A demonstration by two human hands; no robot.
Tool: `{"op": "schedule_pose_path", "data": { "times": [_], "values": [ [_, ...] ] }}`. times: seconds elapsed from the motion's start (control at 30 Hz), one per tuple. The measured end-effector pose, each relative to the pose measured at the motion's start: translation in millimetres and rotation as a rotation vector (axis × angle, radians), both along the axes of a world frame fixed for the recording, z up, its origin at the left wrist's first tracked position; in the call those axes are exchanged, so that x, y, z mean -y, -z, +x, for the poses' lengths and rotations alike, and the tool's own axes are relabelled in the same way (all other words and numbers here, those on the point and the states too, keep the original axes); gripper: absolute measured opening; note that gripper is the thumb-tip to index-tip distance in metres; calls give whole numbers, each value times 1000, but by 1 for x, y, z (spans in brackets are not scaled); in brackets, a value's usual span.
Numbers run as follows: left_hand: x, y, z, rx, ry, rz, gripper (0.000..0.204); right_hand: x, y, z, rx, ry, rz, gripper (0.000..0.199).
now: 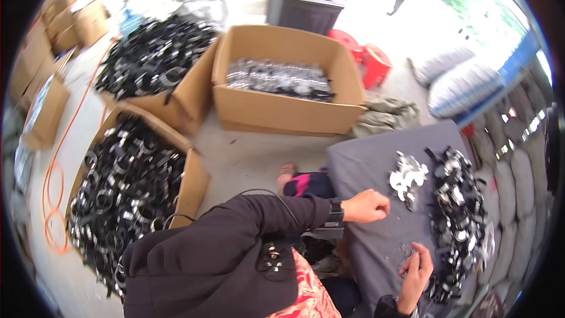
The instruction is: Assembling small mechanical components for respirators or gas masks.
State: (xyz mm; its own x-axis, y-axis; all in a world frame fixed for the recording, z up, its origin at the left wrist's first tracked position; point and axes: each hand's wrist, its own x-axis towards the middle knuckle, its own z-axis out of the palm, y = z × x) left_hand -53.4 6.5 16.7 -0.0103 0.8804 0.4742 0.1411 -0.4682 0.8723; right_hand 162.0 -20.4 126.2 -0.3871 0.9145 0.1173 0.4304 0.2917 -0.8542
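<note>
My left hand point(366, 206) reaches across from the left over a grey cloth-covered table point(376, 168), its fingers curled into a fist. Whatever it holds, if anything, is hidden. Lower down, my right hand point(415, 277) is over the same table, fingers loosely bent and apart, beside a few tiny shiny bits point(406, 249). Beyond my left hand lies a small heap of silver metal pieces point(407, 178). Along the table's right side runs a larger pile of black strips with shiny metal parts point(456, 218). A dark strap with a device point(335, 212) is around my left wrist.
Black and silver ring-shaped parts fill a carton point(126, 171) at left and another heap point(156, 53) behind it. An open cardboard box point(288, 112) holds silvery parts. Stuffed sacks point(465, 88) and grey bundles line the right. An orange hose point(65, 141) lies on the floor.
</note>
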Motion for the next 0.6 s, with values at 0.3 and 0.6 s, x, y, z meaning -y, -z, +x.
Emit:
{"op": "schedule_pose_path", "data": {
  "times": [0.3,0.6],
  "values": [
    [189,-33,-214,239,-887,-346,14,23,37,-42,-157,-110,-145,16],
    [425,157,-370,-453,-1665,-1067,40,9,23,-55,-69,-93,-206,16]
  ]
}}
